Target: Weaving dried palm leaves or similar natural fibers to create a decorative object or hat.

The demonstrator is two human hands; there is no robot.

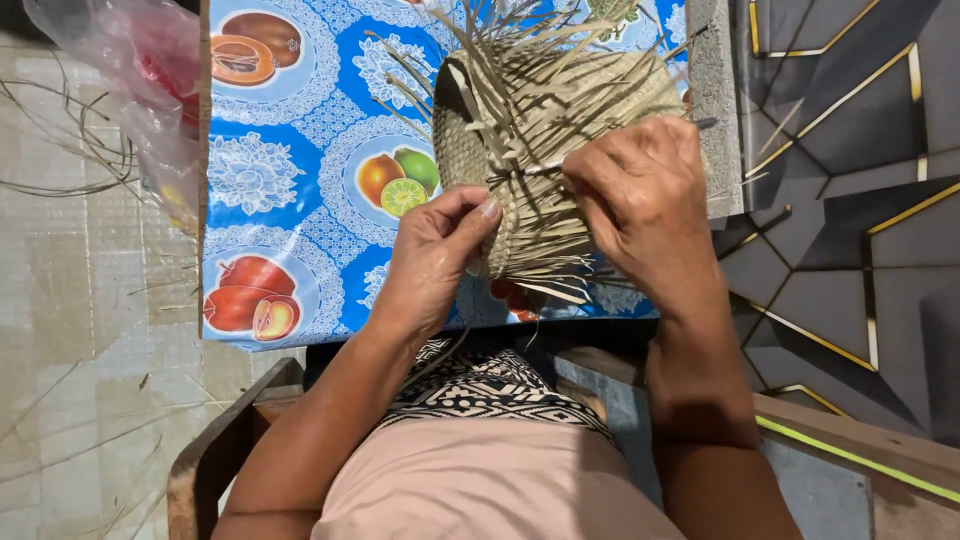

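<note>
1. Nearest to us we see a lap in pale pink cloth with a black-and-white patterned fabric (490,385) above it, and both bare forearms reaching forward from it.
2. The left hand (432,255) is closed on the lower edge of a half-woven straw basket (545,130), thumb pressed against the weave and the fingers curled behind it.
3. The right hand (645,195) lies over the basket's right side, its fingertips pinched together on a thin straw strand (535,168) that sticks out of the weave.
4. The basket is held up between the two hands, above the near edge of a table, its mouth tilted left and many loose strip ends bristling outward.
5. Beneath and beyond it lies a blue tablecloth (290,170) printed with fruit and white lace shapes.
6. At the far left corner of the table sits a clear plastic bag (150,90), with loose straw stems (70,150) on the pale floor beside it.
7. To the right we see dark tiles (850,150) with gold lines.
</note>
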